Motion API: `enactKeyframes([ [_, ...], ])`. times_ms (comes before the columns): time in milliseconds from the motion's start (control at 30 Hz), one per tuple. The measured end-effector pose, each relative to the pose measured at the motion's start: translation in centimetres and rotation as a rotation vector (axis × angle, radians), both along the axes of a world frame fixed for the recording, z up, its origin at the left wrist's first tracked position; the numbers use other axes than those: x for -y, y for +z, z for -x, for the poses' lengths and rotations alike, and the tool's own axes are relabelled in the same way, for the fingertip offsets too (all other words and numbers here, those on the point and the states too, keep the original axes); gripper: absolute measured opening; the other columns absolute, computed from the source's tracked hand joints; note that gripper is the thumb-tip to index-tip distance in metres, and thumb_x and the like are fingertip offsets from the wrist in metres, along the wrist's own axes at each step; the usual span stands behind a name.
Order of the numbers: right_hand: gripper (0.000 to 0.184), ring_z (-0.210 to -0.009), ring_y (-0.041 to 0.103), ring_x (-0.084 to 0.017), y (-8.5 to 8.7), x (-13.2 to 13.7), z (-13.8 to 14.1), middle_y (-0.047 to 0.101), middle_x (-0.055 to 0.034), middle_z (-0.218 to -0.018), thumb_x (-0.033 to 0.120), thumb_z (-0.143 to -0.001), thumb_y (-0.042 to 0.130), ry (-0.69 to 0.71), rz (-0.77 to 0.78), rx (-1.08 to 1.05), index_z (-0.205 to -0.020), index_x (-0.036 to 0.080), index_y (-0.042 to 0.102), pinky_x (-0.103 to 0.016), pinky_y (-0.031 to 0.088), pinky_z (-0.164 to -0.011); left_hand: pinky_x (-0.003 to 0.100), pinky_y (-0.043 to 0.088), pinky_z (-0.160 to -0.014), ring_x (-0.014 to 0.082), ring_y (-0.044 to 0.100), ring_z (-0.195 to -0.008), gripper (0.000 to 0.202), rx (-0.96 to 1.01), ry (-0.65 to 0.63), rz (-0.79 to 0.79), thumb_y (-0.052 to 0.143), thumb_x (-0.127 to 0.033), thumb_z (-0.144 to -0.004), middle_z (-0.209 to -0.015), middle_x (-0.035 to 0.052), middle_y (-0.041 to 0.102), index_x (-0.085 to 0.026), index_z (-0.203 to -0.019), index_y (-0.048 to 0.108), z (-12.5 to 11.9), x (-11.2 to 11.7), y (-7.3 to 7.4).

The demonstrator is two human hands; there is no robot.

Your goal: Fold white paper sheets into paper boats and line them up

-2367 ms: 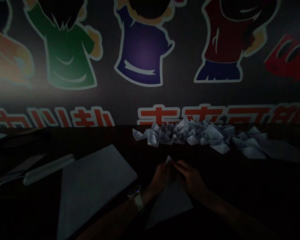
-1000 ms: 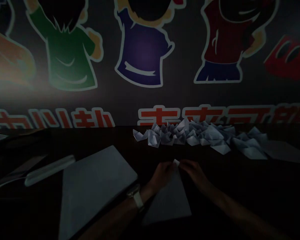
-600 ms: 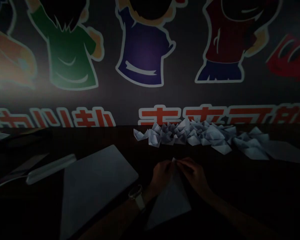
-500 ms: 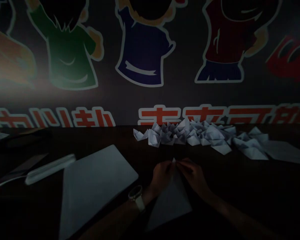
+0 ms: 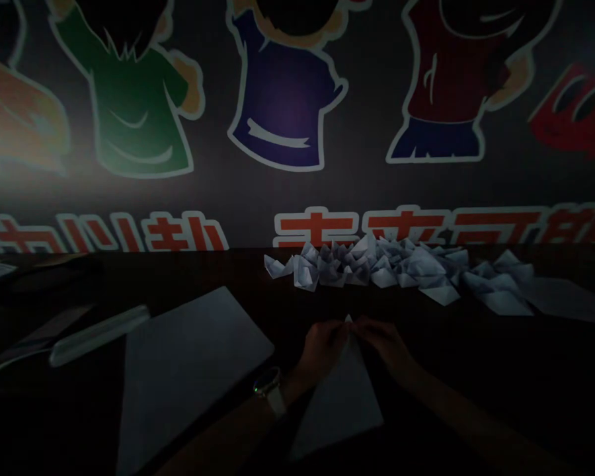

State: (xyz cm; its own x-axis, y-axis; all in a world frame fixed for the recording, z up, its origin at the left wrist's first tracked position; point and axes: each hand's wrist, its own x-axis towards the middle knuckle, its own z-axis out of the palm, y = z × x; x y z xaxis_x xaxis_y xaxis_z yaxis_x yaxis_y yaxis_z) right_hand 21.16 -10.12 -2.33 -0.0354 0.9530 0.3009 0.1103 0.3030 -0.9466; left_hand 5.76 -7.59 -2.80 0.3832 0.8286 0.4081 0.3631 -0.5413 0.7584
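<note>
A sheet of white paper (image 5: 344, 403), folded to a point at its far end, lies on the dark table in front of me. Both hands meet at that tip. My left hand (image 5: 322, 347) pinches the paper's left edge just below the point, with a pale-strapped watch (image 5: 270, 390) on the wrist. From the other side, my right hand (image 5: 384, 344) grips the same tip with closed fingers. The dim light hides the exact finger positions. The paper widens toward me, and its lower left corner fades into the dark beside my left forearm.
A stack of blank white paper (image 5: 193, 377) lies to the left, beside a long pale object (image 5: 99, 336). Several folded paper boats (image 5: 396, 264) are heaped at the back against a cartoon-printed wall (image 5: 213, 192). Flat paper (image 5: 570, 297) lies at the right.
The folded tip and both hands have shifted very slightly to the right. The watch face now shows a small green light. Stack and boats stay where they were.
</note>
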Motion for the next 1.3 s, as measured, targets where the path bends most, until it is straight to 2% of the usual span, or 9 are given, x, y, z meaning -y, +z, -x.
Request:
enactKeyframes([
  [133,0.031,-0.064,0.054,-0.015,-0.1,0.1,0.2,0.060,0.0010,-0.063,0.048,-0.067,0.064,-0.003,0.027,-0.053,-0.061,0.018,0.066,-0.025,0.041,-0.061,0.019,0.035,-0.053,0.0108,0.048,-0.056,0.040,0.055,-0.004,0.091,0.043,-0.040,-0.083,-0.057,-0.0011,0.055,-0.012,-0.063,0.063,0.0,-0.5,0.0],
  [300,0.029,-0.067,0.055,-0.016,-0.5,0.0,0.2,0.062,0.0011,-0.065,0.047,-0.066,0.066,-0.031,0.040,-0.077,-0.060,0.019,0.065,-0.026,0.042,-0.065,0.023,0.043,-0.073,0.0157,0.057,-0.079,0.027,0.319,-0.090,0.128,0.056,-0.039,-0.075,-0.082,0.0039,0.065,-0.014,-0.081,0.065,-0.1,-0.5,0.5],
  [467,0.029,-0.071,0.057,-0.018,-0.3,-0.1,-0.1,0.064,-0.0003,-0.069,0.046,-0.070,0.063,0.032,0.073,-0.037,-0.065,0.017,0.067,-0.028,0.041,-0.070,0.027,0.042,-0.076,0.0169,0.057,-0.077,0.031,0.448,-0.163,0.337,0.063,-0.043,-0.068,-0.076,0.0045,0.066,-0.013,-0.073,0.066,0.0,-0.5,0.8],
  [633,0.035,-0.063,0.057,-0.018,-0.4,-0.5,0.2,0.062,-0.0003,-0.059,0.052,-0.065,0.064,-0.016,0.099,0.027,-0.059,0.017,0.067,-0.027,0.042,-0.061,0.024,0.040,-0.065,0.0125,0.054,-0.064,0.035,0.495,-0.122,0.481,0.067,-0.047,-0.062,-0.066,0.0015,0.062,-0.012,-0.066,0.064,0.1,-0.9,0.6],
  [800,0.030,-0.071,0.059,-0.019,-1.1,-0.5,0.8,0.067,-0.0010,-0.071,0.048,-0.067,0.063,0.021,0.034,0.149,-0.070,0.019,0.070,-0.027,0.043,-0.065,0.020,0.031,-0.050,0.0075,0.043,-0.052,0.045,0.484,0.010,0.442,0.067,-0.055,-0.056,-0.053,-0.0030,0.051,-0.012,-0.057,0.057,0.0,-1.4,0.4],
  [900,0.035,-0.063,0.055,-0.016,-1.4,-0.4,0.8,0.064,-0.0003,-0.064,0.049,-0.073,0.057,0.045,0.027,0.206,-0.069,0.017,0.069,-0.024,0.039,-0.056,0.020,0.028,-0.048,0.0069,0.040,-0.051,0.045,0.427,0.066,0.401,0.067,-0.055,-0.057,-0.051,-0.0043,0.048,-0.012,-0.057,0.056,0.1,-1.5,0.3],
  [1033,0.039,-0.056,0.048,-0.012,-1.6,-0.6,0.7,0.057,0.0014,-0.058,0.052,-0.073,0.056,0.035,0.025,0.222,-0.069,0.015,0.069,-0.022,0.033,-0.050,0.021,0.030,-0.052,0.0079,0.042,-0.053,0.041,0.422,-0.037,0.389,0.066,-0.052,-0.059,-0.052,-0.0033,0.051,-0.013,-0.056,0.053,0.0,-1.5,-0.1],
  [1133,0.042,-0.052,0.042,-0.010,-1.5,-0.6,0.8,0.050,0.0031,-0.053,0.053,-0.072,0.057,0.072,0.036,0.204,-0.060,0.014,0.065,-0.022,0.029,-0.048,0.021,0.032,-0.053,0.0080,0.043,-0.052,0.041,0.474,-0.124,0.410,0.069,-0.050,-0.056,-0.051,-0.0042,0.050,-0.015,-0.055,0.048,-0.3,-1.6,-0.3],
  [1300,0.039,-0.057,0.047,-0.013,-1.2,-0.2,0.9,0.053,0.0017,-0.054,0.054,-0.064,0.063,0.075,0.046,0.107,-0.053,0.017,0.062,-0.024,0.036,-0.054,0.022,0.032,-0.054,0.0085,0.043,-0.054,0.038,0.455,-0.230,0.430,0.068,-0.047,-0.059,-0.052,-0.0043,0.048,-0.015,-0.056,0.048,-0.4,-1.5,-0.1],
])
